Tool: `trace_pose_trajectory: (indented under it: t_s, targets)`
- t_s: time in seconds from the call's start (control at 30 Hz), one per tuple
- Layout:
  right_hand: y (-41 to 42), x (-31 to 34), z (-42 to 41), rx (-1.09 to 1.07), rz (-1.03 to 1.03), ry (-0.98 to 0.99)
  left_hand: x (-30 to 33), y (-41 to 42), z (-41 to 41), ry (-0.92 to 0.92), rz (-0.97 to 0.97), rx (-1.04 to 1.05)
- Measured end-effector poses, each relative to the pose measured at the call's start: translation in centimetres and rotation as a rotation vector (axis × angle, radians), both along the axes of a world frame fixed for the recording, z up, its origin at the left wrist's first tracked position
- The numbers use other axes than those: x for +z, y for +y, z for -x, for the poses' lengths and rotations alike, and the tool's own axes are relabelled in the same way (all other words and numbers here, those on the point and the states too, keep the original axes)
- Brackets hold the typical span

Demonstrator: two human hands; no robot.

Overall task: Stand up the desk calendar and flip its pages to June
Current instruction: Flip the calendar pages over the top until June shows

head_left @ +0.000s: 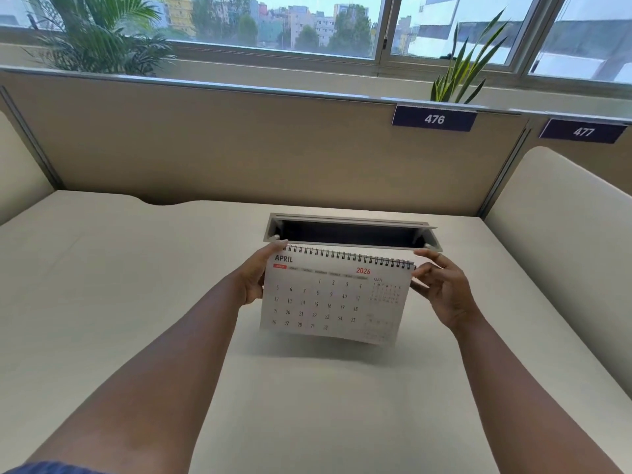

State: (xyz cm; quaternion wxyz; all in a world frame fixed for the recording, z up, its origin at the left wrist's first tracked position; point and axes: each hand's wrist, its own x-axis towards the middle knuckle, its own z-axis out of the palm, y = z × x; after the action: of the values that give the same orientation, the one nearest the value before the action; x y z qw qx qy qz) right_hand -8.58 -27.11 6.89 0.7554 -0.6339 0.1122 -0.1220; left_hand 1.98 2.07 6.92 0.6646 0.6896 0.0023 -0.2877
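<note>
A white spiral-bound desk calendar [328, 299] is in the middle of the desk, its front page reading APRIL 2026. Black wire rings run along its top edge. The page's lower edge looks blurred and slightly lifted off the desk. My left hand [254, 278] grips the calendar's left edge near the top corner. On the other side, my right hand [441, 289] holds the right edge, fingers curled by the top right corner of the spiral. The calendar's back and its base are hidden behind the front page.
An open cable tray [349, 230] is sunk into the white desk [136, 302] just behind the calendar. A beige partition [239, 145] with labels 476 and 477 walls the back. White side dividers stand left and right. Plants and windows lie beyond.
</note>
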Motion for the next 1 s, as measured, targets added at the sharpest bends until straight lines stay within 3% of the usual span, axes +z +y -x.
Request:
trace_pose_trajectory:
  t_s: [0.07,0.17,0.33,0.83,1.0]
  targets:
    - [0.0,-0.1,-0.4,-0.056,-0.061,0.06,-0.1,-0.2,0.1,-0.007,-0.008,0.029]
    - [0.2,-0.7,-1.1,-0.105,0.015,0.274,-0.1,-0.4,0.3,-0.016,-0.048,0.068]
    - [0.4,-2.5,-1.8,0.157,0.118,0.599,0.2,-0.5,0.1,-0.008,-0.094,0.087]
    - [0.5,-2.8,-2.5,0.187,0.232,0.707,0.7,-1.3,0.4,0.025,-0.059,0.154]
    - [0.5,-1.6,-3.2,0.204,0.127,0.555,1.0,-1.2,0.4,0.034,-0.068,0.112]
